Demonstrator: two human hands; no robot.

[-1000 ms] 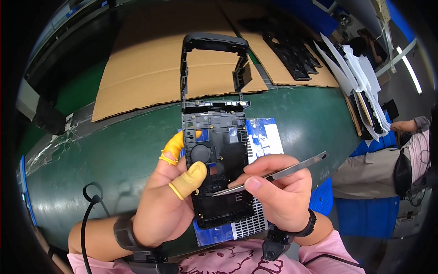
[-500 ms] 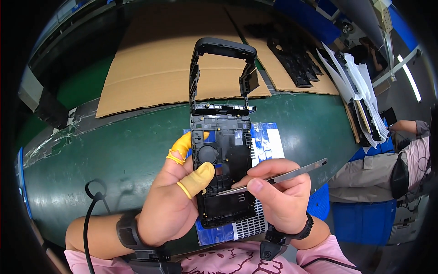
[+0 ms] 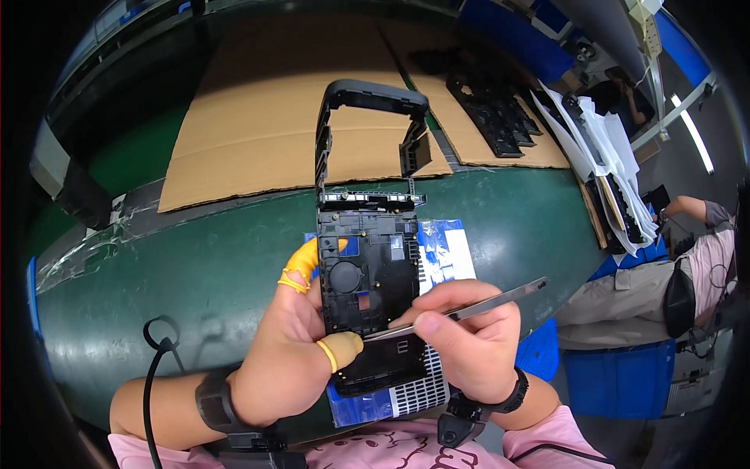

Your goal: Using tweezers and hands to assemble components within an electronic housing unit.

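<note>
My left hand (image 3: 293,344), with yellow finger cots on thumb and index finger, grips the left side of a black plastic housing (image 3: 375,270). The housing is a long ribbed shell with an open frame at its far end, held up over the table. My right hand (image 3: 476,336) pinches metal tweezers (image 3: 492,302). Their tips reach the lower left of the housing, at my left thumb's tip. Whether the tweezers hold anything is too small to see. Behind the housing lies a blue-and-white packet (image 3: 441,250) with a grid pattern.
Brown cardboard sheets (image 3: 234,148) cover the far table. Black molded parts (image 3: 492,117) lie on the right one. White sheets with black parts (image 3: 598,156) stand at the far right. Another person (image 3: 625,301) is beyond the right edge, near a blue bin (image 3: 617,379). A black cable loop (image 3: 162,332) rises at left.
My left thumb has slid down the housing to the tweezer tips. The housing and both hands have shifted slightly left and nearer in the picture.
</note>
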